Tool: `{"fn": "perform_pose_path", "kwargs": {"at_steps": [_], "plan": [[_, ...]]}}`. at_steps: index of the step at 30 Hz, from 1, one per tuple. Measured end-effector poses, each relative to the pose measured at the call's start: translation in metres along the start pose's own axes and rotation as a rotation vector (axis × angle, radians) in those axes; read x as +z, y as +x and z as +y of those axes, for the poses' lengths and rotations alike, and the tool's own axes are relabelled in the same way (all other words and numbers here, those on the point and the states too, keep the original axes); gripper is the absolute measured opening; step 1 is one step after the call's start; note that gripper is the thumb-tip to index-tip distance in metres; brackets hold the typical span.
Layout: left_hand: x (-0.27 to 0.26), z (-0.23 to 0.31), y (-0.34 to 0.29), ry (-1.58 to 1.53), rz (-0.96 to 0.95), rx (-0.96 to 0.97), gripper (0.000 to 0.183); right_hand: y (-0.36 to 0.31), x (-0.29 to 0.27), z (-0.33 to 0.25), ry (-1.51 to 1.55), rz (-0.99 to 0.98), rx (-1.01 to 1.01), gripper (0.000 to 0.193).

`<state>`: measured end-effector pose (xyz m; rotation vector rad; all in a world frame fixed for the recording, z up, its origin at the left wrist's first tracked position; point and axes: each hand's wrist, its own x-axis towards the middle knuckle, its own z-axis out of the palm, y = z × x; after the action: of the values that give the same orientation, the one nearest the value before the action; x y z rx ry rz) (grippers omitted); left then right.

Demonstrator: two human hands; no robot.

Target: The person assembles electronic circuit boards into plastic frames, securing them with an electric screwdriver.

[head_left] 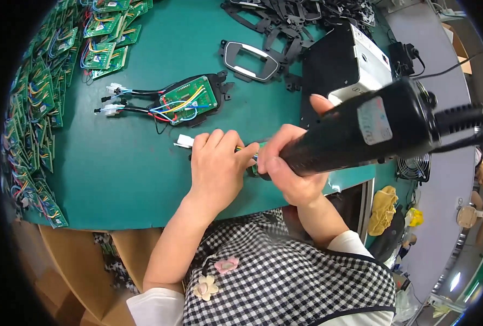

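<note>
My right hand (296,176) is wrapped round a thick black electric screwdriver (339,133), tilted with its cable end up to the right. Its tip is hidden by my fingers. Beside it, my left hand (218,168) has its fingers bent and pressed down on a green circuit board (253,169) with coloured wires, mostly covered by both hands. A white connector (184,141) sticks out past my left fingers. Farther off on the bench lies a second circuit board (190,100) seated in a black plastic housing, its wires and plugs trailing left.
Rows of wired green boards (40,98) line the left side of the green mat (116,185). A black-framed panel (251,61) lies near a pile of black plastic parts (290,27) at the back. A black-and-white box (355,65) stands at the right, near a small fan (414,168).
</note>
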<state>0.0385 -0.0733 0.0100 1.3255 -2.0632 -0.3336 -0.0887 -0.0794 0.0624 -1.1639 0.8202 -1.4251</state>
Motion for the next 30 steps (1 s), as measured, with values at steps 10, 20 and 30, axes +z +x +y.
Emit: {"fn": "perform_pose_path", "kwargs": {"at_steps": [10, 20, 30], "plan": [[0.015, -0.005, -0.006, -0.035, 0.192, 0.003, 0.009, 0.021, -0.013, 0.013, -0.234, -0.571, -0.044, 0.066], [0.002, 0.014, -0.001, 0.075, -0.016, -0.006, 0.052, 0.002, -0.033, -0.044, 0.082, -0.156, -0.408, 0.086], [-0.033, 0.009, -0.014, 0.273, 0.302, 0.076, 0.031, -0.014, -0.066, -0.029, 0.187, 0.165, -0.322, 0.071]]}}
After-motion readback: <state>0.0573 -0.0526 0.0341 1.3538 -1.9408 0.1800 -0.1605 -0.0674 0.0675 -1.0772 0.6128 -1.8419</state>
